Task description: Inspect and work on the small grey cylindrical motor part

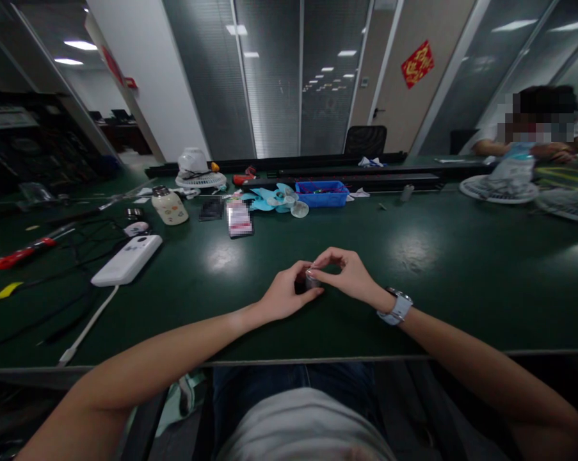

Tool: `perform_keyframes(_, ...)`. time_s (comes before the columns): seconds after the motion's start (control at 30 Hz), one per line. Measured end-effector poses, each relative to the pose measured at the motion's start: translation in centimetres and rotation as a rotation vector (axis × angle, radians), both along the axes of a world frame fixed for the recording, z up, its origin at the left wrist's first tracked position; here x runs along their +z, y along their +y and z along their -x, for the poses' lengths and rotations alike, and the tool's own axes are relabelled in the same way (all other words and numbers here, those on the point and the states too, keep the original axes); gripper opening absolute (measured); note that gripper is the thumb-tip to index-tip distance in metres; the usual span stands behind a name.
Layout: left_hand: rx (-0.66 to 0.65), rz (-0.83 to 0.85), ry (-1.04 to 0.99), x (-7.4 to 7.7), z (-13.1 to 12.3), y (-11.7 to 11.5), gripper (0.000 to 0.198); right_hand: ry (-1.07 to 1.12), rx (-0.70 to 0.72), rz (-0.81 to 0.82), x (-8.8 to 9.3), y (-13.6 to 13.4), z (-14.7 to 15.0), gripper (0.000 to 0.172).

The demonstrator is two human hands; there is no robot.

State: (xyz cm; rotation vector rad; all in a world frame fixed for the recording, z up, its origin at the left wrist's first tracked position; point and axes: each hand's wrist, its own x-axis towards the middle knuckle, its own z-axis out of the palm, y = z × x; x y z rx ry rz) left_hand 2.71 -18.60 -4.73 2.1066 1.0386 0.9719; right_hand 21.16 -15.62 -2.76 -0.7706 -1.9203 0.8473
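Observation:
A small grey metal-looking cylinder stands on or just above the green table, partly hidden by my fingers. My left hand curls around its side, thumb in front and fingers behind. From the right, my right hand pinches at the cylinder's top with thumb and fingertips. Whether a smaller part sits in that pinch is too small to make out. A watch with a pale strap is on my right wrist.
A white power bank with a cable, a cream bottle and a red-handled screwdriver lie left. Blue fan blades, a blue basket and another small cylinder are farther back. Another person sits far right beside fan parts.

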Motion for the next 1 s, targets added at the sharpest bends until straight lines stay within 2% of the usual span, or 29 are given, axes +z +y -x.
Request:
perform_keyframes(0.67, -0.025, -0.003, -0.006, -0.4, 0.0, 0.3, 0.034, -0.046, -0.027, -0.075, 0.4, -1.2, -0.2, 0.01)
perform_keyframes(1.0, -0.008, -0.004, 0.002, -0.3, 0.0, 0.3, 0.036, -0.004, -0.041, -0.045, -0.3, -0.4, -0.1, 0.02)
